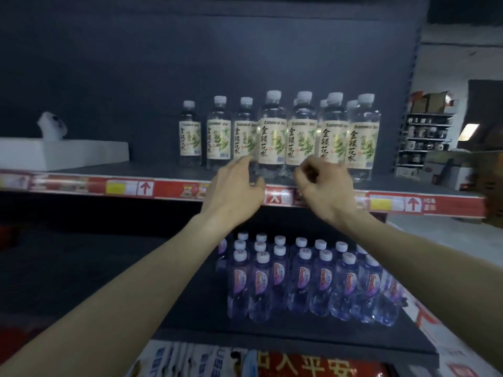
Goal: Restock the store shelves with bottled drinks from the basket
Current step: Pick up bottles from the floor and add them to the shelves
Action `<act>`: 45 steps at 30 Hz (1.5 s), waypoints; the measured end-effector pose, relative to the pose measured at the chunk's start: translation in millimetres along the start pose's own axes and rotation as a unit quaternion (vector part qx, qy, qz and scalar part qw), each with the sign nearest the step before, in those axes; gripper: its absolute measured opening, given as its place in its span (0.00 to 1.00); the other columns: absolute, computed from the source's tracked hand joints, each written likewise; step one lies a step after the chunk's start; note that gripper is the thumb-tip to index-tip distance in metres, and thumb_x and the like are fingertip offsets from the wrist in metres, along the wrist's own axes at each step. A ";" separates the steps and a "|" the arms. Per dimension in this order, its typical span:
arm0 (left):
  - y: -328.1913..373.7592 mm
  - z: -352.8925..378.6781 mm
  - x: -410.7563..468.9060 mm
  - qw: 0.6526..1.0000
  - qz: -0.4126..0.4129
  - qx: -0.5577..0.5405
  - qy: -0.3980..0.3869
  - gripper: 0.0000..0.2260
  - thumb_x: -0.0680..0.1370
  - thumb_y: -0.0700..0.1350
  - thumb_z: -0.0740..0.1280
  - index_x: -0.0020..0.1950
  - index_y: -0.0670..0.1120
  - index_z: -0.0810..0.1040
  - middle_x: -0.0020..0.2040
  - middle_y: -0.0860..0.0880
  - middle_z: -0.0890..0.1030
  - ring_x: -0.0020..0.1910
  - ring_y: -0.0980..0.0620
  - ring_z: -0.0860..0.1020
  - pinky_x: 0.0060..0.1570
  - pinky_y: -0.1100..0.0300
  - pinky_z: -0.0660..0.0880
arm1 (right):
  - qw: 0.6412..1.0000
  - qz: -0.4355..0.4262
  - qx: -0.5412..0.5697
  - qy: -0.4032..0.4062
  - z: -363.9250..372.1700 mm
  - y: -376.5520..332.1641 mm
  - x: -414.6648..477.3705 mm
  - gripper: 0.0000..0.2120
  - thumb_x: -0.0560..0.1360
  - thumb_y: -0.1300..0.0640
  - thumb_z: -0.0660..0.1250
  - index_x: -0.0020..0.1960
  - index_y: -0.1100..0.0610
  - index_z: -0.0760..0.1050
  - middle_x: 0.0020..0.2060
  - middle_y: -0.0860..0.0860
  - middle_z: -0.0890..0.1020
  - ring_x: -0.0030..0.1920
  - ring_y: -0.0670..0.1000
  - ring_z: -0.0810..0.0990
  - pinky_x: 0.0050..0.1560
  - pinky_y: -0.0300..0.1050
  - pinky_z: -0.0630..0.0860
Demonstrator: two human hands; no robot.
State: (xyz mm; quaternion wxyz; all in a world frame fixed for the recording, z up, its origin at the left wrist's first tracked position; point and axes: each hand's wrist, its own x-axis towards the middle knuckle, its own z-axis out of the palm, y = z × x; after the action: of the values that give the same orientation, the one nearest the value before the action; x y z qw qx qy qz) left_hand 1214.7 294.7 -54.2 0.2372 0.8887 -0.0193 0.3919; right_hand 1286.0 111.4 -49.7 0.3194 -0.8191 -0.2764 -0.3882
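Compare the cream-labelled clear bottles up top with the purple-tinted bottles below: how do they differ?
The cream-labelled clear plastic bottles show green leaves and black characters; the purple-tinted plastic bottles have pink-red labels. The cream-labelled ones form a loose row; the purple-tinted ones are packed several rows deep. The left hand and right hand are at the cream-labelled ones, not the purple-tinted. Both kinds stand upright, white-capped.

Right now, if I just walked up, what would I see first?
Two bare hands, the left hand and the right hand, reach up to a row of clear leaf-label bottles on the upper shelf. Below them, on the lower shelf, stands a tight cluster of purple-label bottles with white caps.
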 end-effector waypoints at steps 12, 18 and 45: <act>-167.8 -78.4 -204.5 0.981 -0.163 -0.058 0.084 0.16 0.81 0.42 0.68 0.69 0.50 0.78 0.61 0.56 0.81 0.55 0.63 0.79 0.53 0.75 0.75 | 0.943 -0.125 0.187 -0.244 155.6 -162.9 -158.3 0.08 0.76 0.49 0.68 0.42 0.51 0.76 0.35 0.47 0.79 0.37 0.49 0.78 0.39 0.55 0.77; -257.5 -110.5 -382.1 0.910 -0.410 -0.034 0.056 0.15 0.76 0.38 0.67 0.61 0.49 0.82 0.53 0.54 0.85 0.51 0.56 0.82 0.48 0.65 0.77 | 0.860 -0.115 0.183 -0.463 241.9 -237.5 -276.0 0.11 0.74 0.41 0.63 0.40 0.46 0.78 0.35 0.44 0.81 0.39 0.49 0.81 0.43 0.52 0.80; -315.7 -58.6 -754.9 0.661 -0.740 0.045 0.115 0.23 0.69 0.47 0.81 0.63 0.48 0.82 0.56 0.50 0.84 0.55 0.48 0.81 0.56 0.53 0.79 | 0.709 -0.200 0.105 -0.668 376.6 -316.8 -637.6 0.20 0.79 0.61 0.70 0.70 0.57 0.72 0.65 0.54 0.73 0.63 0.55 0.78 0.56 0.47 0.77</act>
State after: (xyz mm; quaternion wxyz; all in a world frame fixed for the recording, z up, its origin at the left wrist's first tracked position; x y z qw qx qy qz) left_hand 721.5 485.7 -681.4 0.4089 0.5674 0.6901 0.1862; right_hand 888.9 462.3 -656.3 0.0496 -0.7511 -0.6141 0.2373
